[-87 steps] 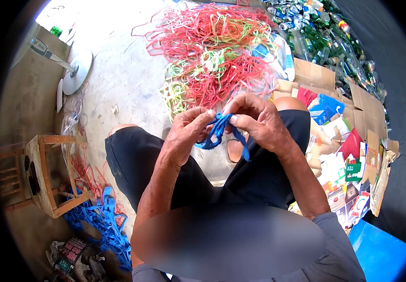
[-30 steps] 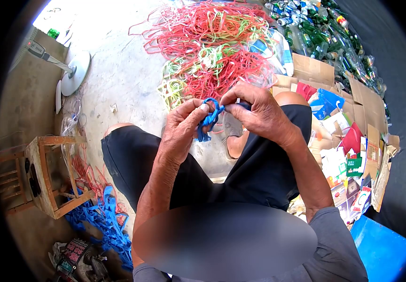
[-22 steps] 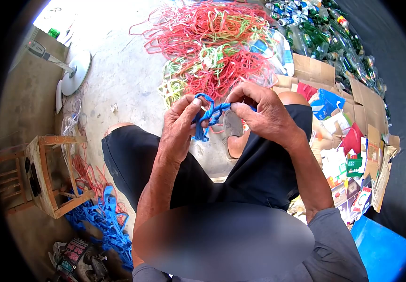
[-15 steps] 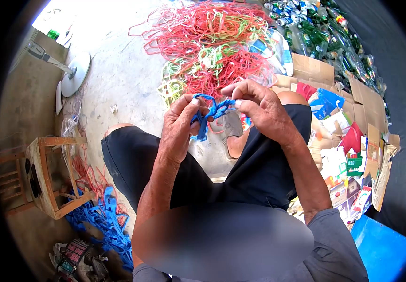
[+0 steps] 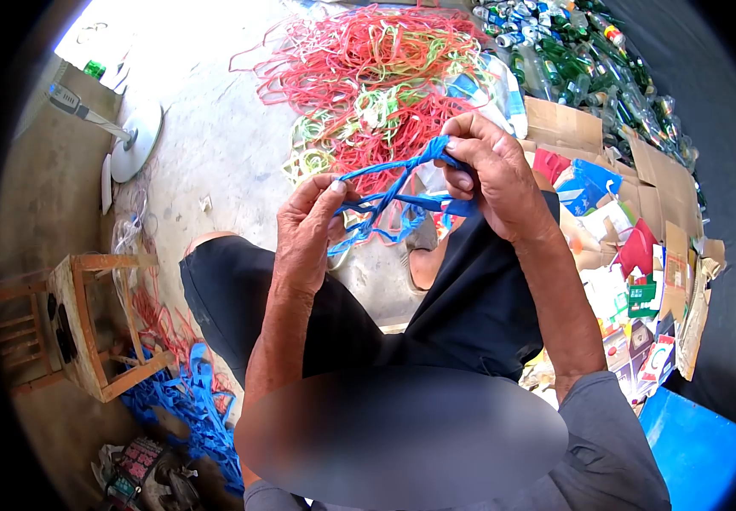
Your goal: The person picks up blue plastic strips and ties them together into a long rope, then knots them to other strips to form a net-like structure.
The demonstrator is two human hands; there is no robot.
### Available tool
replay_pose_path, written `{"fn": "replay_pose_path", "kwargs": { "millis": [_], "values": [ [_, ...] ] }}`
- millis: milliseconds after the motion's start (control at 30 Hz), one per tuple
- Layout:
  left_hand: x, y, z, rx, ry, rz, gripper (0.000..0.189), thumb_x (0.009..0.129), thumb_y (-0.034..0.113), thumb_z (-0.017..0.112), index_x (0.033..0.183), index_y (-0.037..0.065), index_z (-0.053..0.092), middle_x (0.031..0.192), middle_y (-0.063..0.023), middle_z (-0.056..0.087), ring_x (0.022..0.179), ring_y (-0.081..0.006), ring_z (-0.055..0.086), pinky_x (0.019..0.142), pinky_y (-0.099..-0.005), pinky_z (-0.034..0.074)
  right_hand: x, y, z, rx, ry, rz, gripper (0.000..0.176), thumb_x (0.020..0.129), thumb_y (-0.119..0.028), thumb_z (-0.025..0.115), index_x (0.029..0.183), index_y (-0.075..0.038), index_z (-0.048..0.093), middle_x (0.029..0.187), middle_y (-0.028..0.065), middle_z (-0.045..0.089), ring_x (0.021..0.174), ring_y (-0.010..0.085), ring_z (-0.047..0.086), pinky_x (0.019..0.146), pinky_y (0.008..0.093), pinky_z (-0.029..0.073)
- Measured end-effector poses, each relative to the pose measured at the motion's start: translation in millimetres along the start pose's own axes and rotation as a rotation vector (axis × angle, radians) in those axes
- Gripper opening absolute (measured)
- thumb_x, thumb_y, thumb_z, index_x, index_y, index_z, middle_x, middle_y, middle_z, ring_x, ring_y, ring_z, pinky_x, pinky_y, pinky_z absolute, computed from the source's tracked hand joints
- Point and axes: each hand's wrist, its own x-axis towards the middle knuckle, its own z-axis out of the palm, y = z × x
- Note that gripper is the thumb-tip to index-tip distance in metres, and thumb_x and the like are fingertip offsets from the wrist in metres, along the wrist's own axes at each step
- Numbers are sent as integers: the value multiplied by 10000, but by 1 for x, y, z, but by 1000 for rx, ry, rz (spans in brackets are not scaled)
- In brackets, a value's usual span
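A blue fabric-like strip (image 5: 395, 189), looped and knotted, stretches between my two hands above my knees. My left hand (image 5: 307, 223) is closed, its thumb and forefinger pinching the strip's left side. Higher up and to the right, my right hand (image 5: 489, 170) grips a bunched knot of the strip between thumb and fingers. Some strands cross between the hands, and a loose part hangs below them. What lies inside the curled fingers of each hand is hidden.
Tangled red and green straps (image 5: 376, 60) heap ahead on the floor. Flattened cardboard (image 5: 666, 187) and bottles (image 5: 632, 94) lie at right. A wooden stool (image 5: 95, 328), fan base (image 5: 138, 140) and pile of blue strips (image 5: 193, 400) are at left.
My hands have moved apart, the right one rising. The blue strip, bunched in a small knot before, is now drawn out into longer loops between them.
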Motion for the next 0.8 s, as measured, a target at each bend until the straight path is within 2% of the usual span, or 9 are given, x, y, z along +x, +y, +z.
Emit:
{"fn": "replay_pose_path", "kwargs": {
  "millis": [100,267,367,567,667,800],
  "values": [
    [0,0,1,-1,14,21,134,1034,117,597,1105,29,669,967,-63,706,589,-12,431,527,-180,352,1,-5,-2,-59,12,13,105,990,-96,558,1071,-30,574,754,-16,523,581,33,437,523,210,383],
    [0,0,2,-8,20,50,126,1015,120,624,1077,23,675,935,-48,716,584,-13,439,527,-191,361,3,-6,-3,-87,18,-3,110,993,-96,568,1082,-33,584,754,-25,524,584,25,440,512,201,370],
    [-1,2,1,93,9,38,139,1039,147,603,1097,44,676,986,-45,707,616,-12,426,560,-181,365,4,-8,-4,-135,8,-51,107,995,-97,569,1082,-36,585,757,-31,526,581,22,437,507,199,365],
    [-1,2,1,301,-50,58,195,1040,207,616,1102,33,679,910,2,673,604,-10,362,535,-190,293,5,-22,-6,-62,-30,-53,108,998,-93,570,1088,-35,580,764,-33,527,550,19,410,488,201,348],
    [-2,3,4,357,-18,76,212,1037,222,622,1104,29,682,840,41,616,606,-5,357,527,-196,276,5,-29,-8,-5,-54,-51,115,999,-83,567,1101,-31,578,767,-31,525,549,21,403,488,203,343],
    [-1,5,0,331,-20,0,239,997,268,675,1111,60,701,828,62,599,663,0,433,572,-188,356,5,-31,-6,-60,-54,-74,129,1000,-94,571,1115,-36,585,763,-34,517,562,26,405,499,203,335]
  ]
}}
